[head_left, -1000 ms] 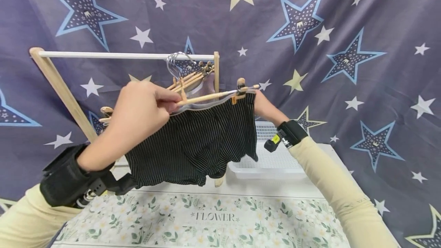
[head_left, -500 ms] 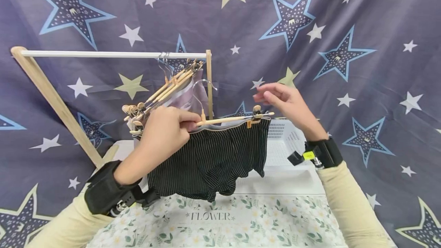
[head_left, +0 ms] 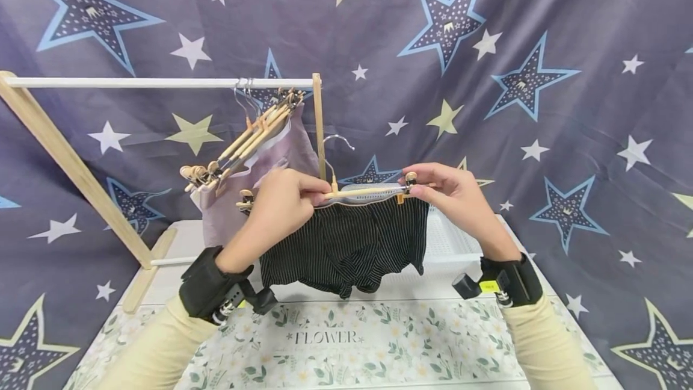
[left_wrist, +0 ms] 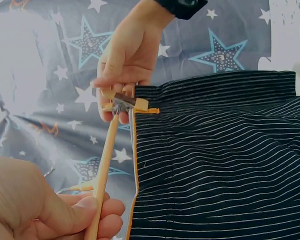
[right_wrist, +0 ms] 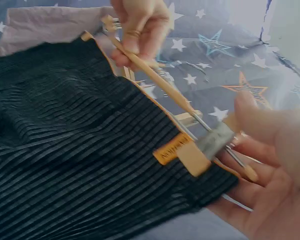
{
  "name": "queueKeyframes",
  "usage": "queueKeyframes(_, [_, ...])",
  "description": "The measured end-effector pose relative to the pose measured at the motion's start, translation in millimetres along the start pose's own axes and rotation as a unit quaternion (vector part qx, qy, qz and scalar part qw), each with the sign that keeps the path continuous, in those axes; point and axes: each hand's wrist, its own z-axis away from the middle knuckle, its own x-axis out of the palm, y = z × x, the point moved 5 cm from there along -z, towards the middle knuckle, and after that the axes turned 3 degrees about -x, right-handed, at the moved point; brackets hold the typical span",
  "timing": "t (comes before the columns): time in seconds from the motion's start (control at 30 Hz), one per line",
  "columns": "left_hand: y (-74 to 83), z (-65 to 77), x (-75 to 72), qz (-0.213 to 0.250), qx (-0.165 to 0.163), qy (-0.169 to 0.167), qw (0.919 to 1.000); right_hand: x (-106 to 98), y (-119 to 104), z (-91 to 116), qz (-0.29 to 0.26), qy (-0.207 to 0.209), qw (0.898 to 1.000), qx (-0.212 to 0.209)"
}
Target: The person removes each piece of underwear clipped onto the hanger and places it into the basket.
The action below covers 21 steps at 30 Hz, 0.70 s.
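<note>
Black pinstriped shorts (head_left: 346, 245) hang by the waistband from a wooden clip hanger (head_left: 365, 192). With thumb and fingers my left hand (head_left: 281, 202) pinches the hanger's bar beside its metal hook. At the bar's right end, my right hand (head_left: 456, 198) holds the clip (right_wrist: 217, 142), thumb on its wooden tab and fingers behind it. That clip bites the waistband by a small orange label (right_wrist: 171, 149). In the left wrist view the bar runs from my left fingers up to this clip. Behind my left hand shows another clip (head_left: 246, 199), partly hidden.
To the left stands a rack with a white rail (head_left: 157, 82) and wooden posts (head_left: 76, 167). Several hangers (head_left: 254, 131) hang there with a pale pink garment (head_left: 222, 215). Behind the shorts sits a white perforated basket (head_left: 449, 236) on the table, before a flower-print mat (head_left: 335, 354).
Now off the rack, the hanger with the shorts has come lower and rightward. My right hand lifted away from behind the shorts, then came down onto the right clip.
</note>
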Motion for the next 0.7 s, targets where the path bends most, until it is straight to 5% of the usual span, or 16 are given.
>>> queueKeyframes(0.13, [-6.7,-4.3,12.2,0.044,-0.012,-0.062,0.997,5.0,8.7,2.9,0.004,0.028,1.0,0.008])
queueKeyframes(0.37, [-18.9,-10.7,36.2,0.107,0.005,-0.181,0.9777,11.7,22.1,6.8,-0.023,0.034,0.999,0.005])
queueKeyframes(0.47, [-21.4,-11.3,45.1,0.109,0.002,-0.184,0.9769,14.5,25.4,8.8,-0.018,0.034,0.999,0.006])
queueKeyframes(0.7, [-22.8,-9.1,54.1,0.077,-0.039,-0.124,0.9885,16.3,30.5,12.9,0.009,0.055,0.998,0.017])
